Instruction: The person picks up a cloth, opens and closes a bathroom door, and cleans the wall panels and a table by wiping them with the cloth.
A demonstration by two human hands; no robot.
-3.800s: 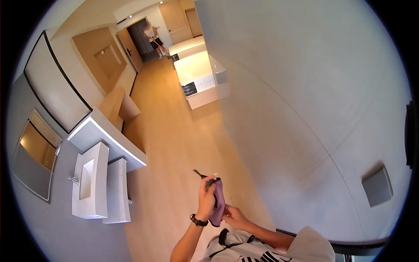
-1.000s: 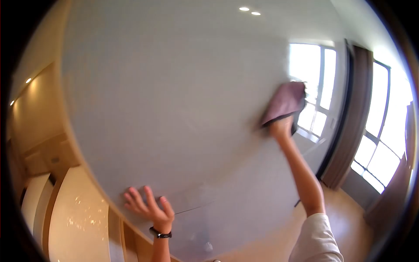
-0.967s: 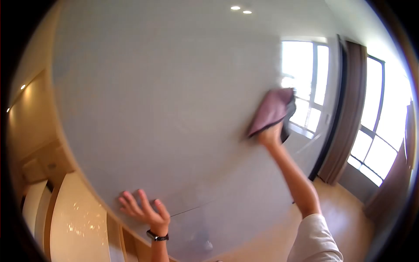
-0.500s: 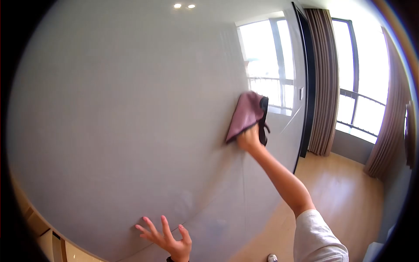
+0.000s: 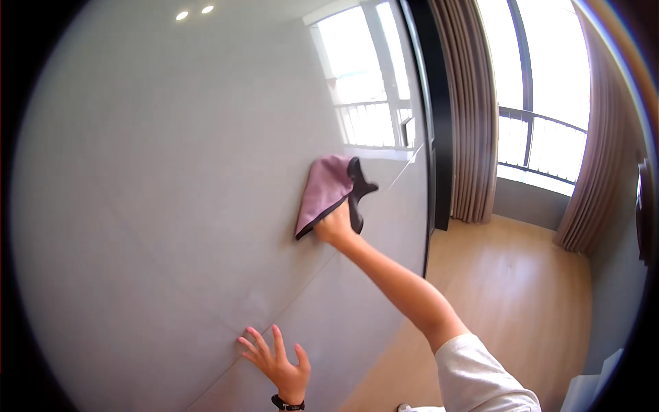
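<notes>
A glossy grey wall panel (image 5: pixel 171 206) fills the left and middle of the view. Against it, my right hand (image 5: pixel 334 221) presses a mauve cloth (image 5: pixel 325 184) with a black edge; the cloth covers most of the fingers. A dark part of the cloth hangs out to the right of the hand. Lower down, my left hand (image 5: pixel 280 364) has its fingers spread, with the fingertips at the panel near a thin seam. It holds nothing, and a black watch (image 5: pixel 287 404) is on its wrist.
Beyond the panel's right edge stand a dark frame (image 5: pixel 439 137), brown curtains (image 5: pixel 472 123) and a bright window with a railing (image 5: pixel 542 141). Wooden floor (image 5: pixel 508 295) stretches below them. A white object (image 5: pixel 592 384) is at the lower right, and part of a shoe shows at the bottom.
The view has turned right, bringing more curtain, window and floor into sight. My right hand has moved from holding the cloth before my body to the panel; my left hand has let go of it and opened.
</notes>
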